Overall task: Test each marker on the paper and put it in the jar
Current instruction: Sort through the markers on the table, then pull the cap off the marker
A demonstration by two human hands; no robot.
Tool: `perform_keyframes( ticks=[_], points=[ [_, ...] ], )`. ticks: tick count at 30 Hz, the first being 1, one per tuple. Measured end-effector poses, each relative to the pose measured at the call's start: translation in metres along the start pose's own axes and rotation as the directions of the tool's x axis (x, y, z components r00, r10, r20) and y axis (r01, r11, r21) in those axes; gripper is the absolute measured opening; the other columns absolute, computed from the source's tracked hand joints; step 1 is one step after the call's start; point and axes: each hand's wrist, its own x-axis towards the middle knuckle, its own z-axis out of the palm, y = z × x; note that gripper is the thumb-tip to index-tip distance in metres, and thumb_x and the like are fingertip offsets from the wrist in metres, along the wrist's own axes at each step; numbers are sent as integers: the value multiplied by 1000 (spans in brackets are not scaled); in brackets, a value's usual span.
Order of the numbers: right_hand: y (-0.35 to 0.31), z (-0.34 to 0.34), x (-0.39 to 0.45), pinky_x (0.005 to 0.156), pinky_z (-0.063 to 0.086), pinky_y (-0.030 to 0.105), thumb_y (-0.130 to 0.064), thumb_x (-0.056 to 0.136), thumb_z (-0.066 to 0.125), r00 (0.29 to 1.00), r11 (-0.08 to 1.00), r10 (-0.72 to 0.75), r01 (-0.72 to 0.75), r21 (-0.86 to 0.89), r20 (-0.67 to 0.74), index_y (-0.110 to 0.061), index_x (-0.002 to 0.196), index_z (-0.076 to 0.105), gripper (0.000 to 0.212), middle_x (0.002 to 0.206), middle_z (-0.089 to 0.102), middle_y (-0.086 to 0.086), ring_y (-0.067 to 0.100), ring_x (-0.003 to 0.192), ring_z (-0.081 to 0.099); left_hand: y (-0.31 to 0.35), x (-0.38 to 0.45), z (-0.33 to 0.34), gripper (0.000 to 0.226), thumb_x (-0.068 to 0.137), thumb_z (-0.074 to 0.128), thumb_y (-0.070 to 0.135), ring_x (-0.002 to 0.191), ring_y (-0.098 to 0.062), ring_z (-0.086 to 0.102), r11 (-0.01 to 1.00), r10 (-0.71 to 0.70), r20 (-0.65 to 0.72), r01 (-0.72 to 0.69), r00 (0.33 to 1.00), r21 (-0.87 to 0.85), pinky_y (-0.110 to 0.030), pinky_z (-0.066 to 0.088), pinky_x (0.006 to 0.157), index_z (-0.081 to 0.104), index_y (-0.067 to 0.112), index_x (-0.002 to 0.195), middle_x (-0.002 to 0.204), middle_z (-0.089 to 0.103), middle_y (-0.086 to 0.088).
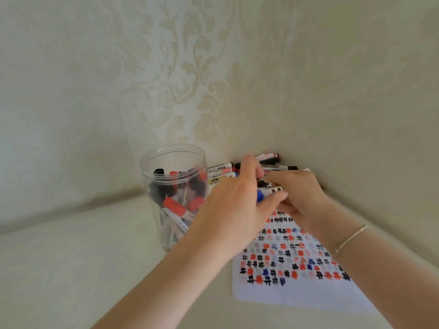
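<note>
Currently a blue-capped marker (261,195) is pinched between left hand (234,200) and right hand (298,193), fingers curled round it. Loose markers (268,163) lie just beyond the fingertips, jar (173,198) left of them, paper (294,281) below.

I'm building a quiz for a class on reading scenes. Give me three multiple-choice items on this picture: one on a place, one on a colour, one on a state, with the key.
1. Where does the jar stand relative to the paper?
A. to its left
B. on top of it
C. to its right

2. What colour is the cap showing between the hands?
A. green
B. blue
C. yellow

3. How is the jar?
A. lidded and empty
B. tipped on its side
C. upright, open, holding markers

Key: 1 A, the jar is left of the sheet of hash marks. 2 B, a blue cap shows between the left hand and the right hand. 3 C, the rim is open and capped markers fill it.
</note>
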Motion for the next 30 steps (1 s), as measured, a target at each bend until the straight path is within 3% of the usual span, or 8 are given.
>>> perform_keyframes(
  ticks=[3,6,10,13,16,20,23,30],
  points=[
    [-9,14,5,30,18,16,-4,86,50,989,911,47,-101,399,143,-12,67,42,22,48,33,-1,5,30,24,11,16,-27,24,94,52,40,42,-7,49,992,122,-190,-112,974,64,-24,44,41,43,18,97,56,53,5],
    [-26,34,4,30,22,17,-17,95,48,952,846,21,-180,501,305,-12,67,45,29,45,39,-2,5,32,25,12,28,-46,23,95,54,34,54,-15,60,966,233,-382,-166,895,200,-35,51,50,52,12,101,65,60,2],
    [-35,58,16,48,47,28,-34,97,48,970,989,-65,31,145,235,-6,82,61,35,62,57,5,14,48,50,2,33,-77,27,98,48,28,56,-14,61,980,199,-625,-151,755,130,-24,44,54,45,7,117,65,59,0],
    [-14,72,47,62,53,29,-13,94,49,957,875,-266,290,-387,115,-7,98,60,13,82,62,9,20,66,56,-10,35,-104,26,100,42,25,57,-16,53,994,113,-744,-64,658,94,-27,37,55,42,6,119,64,53,2],
    [21,84,78,68,49,22,1,88,44,923,586,-259,385,-713,285,-12,113,55,30,104,61,10,21,81,57,-22,37,-111,23,101,38,27,56,-20,49,976,79,-680,83,729,202,-34,31,56,41,11,118,62,46,5],
    [47,97,97,93,42,33,4,87,40,855,256,-248,511,-821,455,-11,132,46,47,134,48,10,28,118,50,-35,37,-102,17,100,34,32,49,-16,45,891,68,-489,167,870,422,-33,30,51,39,18,110,56,40,8],
    [49,103,106,95,39,35,1,88,41,818,33,-298,524,-851,493,-9,127,46,40,134,46,9,28,121,46,-46,37,-97,11,100,35,35,52,-17,49,838,-11,-337,193,941,510,-34,36,53,37,25,102,55,43,7],
    [62,102,129,95,37,37,-3,87,45,804,-74,-282,525,-848,523,-12,120,50,34,125,51,9,28,117,48,-60,35,-91,12,94,47,41,56,-17,50,872,-212,-146,255,966,418,-29,36,53,40,33,90,61,50,5]
  ],
)
